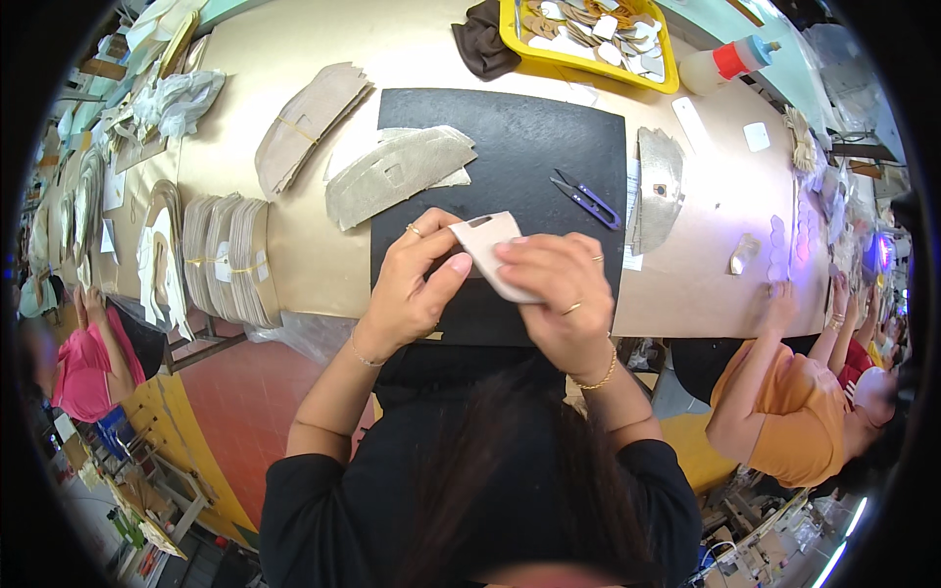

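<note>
Between my hands is a pale beige, flat, bent piece of material (487, 245) with a small dark slot near its top edge. My left hand (417, 284) pinches it along its left side, with the index finger behind it. The fingers of my right hand (561, 284) lie over its right side and grip it; these fingertips are slightly blurred. Under both hands lies a black mat (529, 137). Just beyond my left hand, a stack of curved grey-gold pieces (397, 176) rests on the mat. Thread snips (588, 201) with dark blue handles lie to the right, blades apart.
A banded beige stack (309, 127) sits left of the mat, with thicker bundles (227, 260) nearer the table's left edge. At the right are a silvery curved stack (659, 191) and a plastic bottle (725, 67). A yellow tray (588, 71) holds small pieces. Co-workers sit on both sides.
</note>
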The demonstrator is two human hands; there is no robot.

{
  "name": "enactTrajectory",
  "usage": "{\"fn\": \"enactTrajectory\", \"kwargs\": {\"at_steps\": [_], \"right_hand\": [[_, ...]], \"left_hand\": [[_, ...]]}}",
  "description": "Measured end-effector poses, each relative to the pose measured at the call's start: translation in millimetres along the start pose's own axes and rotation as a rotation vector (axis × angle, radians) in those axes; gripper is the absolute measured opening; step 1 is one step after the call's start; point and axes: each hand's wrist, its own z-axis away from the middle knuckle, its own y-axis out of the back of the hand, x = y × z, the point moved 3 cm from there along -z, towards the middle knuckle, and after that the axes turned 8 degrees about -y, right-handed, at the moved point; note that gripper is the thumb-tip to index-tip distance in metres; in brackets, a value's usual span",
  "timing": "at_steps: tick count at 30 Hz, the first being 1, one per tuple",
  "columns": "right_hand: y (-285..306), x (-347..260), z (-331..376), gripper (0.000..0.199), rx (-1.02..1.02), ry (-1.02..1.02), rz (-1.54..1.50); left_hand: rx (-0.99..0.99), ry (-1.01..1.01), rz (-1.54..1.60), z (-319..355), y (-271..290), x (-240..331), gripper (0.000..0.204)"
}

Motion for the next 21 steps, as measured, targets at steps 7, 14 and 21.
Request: {"fn": "enactTrajectory", "kwargs": {"at_steps": [7,14,21], "right_hand": [[8,16,6,0.031,-0.130,0.053,-0.050],[15,102,3,0.030,0.051,-0.501,0.438],[12,97,-2,0.019,-0.010,-0.549,0.105]], "left_hand": [[0.127,0.175,0.100,6,4,6,0.020],[0.059,0.070,0.045,4,8,19,0.019],[0.054,-0.017,0.011,5,6,26,0.022]]}}
